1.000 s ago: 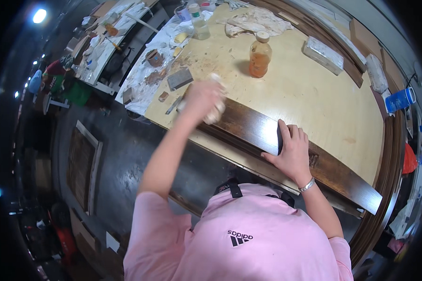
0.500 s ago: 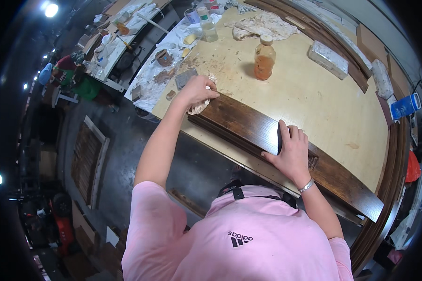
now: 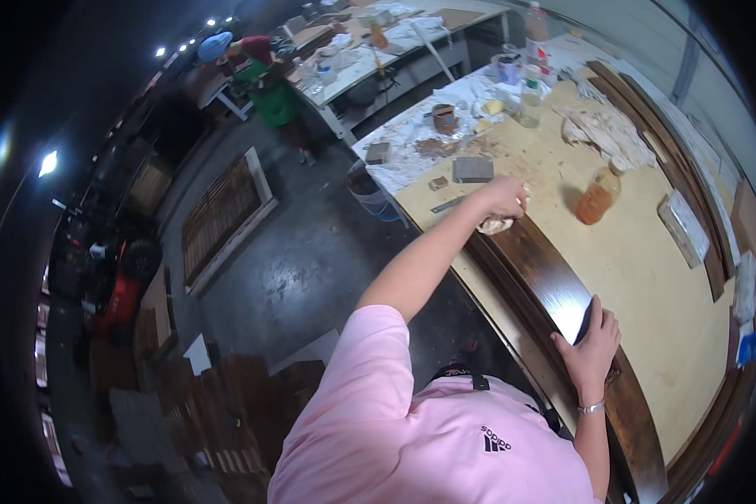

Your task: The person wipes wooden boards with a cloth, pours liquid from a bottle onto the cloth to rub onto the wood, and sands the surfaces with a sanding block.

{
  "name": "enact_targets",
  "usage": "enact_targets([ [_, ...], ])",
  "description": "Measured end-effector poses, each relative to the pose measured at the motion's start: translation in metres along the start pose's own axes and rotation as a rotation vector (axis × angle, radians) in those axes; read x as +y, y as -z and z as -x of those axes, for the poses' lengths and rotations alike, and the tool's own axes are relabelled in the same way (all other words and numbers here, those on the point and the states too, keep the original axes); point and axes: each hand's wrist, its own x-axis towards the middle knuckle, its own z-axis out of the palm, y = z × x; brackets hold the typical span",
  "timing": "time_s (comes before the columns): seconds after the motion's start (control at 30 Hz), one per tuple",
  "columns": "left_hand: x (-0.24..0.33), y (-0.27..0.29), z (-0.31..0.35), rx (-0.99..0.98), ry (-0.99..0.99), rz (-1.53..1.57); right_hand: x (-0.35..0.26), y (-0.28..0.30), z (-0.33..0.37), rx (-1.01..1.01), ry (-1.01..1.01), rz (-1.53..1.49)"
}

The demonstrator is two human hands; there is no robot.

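A long dark-brown stained wooden board [image 3: 542, 265] lies along the near edge of the table, its glossy top catching the light. At its far end my left hand [image 3: 504, 199] is closed on a crumpled pale cloth [image 3: 496, 225], which touches the board there. My right hand [image 3: 592, 346] spans the board further down, thumb by the near edge and fingertips by the far edge, holding it. A dark patch shows between thumb and forefinger; I cannot tell if it is shadow. Close to my left hand lies a grey rectangular block [image 3: 473, 170].
On the table [image 3: 647, 311] stand an orange-liquid bottle [image 3: 595, 202] and a clear bottle [image 3: 530, 105]. A cloth [image 3: 606, 139], a wrapped block [image 3: 685, 227] and dark wood strips [image 3: 665, 160] lie beyond. A person in a green apron [image 3: 273, 97] works at another table. A slatted panel [image 3: 227, 223] lies on the floor.
My view has swung left, so the table and both hands appear further right and lower. My left hand stays at the board's far end with the cloth; my right hand keeps its place.
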Motion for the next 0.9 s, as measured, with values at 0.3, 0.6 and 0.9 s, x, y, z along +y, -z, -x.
enact_targets([
  [0.3,-0.010,-0.005,-0.008,0.037,0.041,0.030,-0.002,-0.009,-0.007,0.002,0.010,0.018],
  [0.6,0.012,-0.025,0.014,0.517,-0.063,-0.080,0.002,-0.010,-0.005,0.018,0.040,0.049],
  [0.9,0.028,-0.044,0.029,0.711,-0.045,-0.037,0.020,-0.016,-0.003,0.025,0.150,0.175],
])
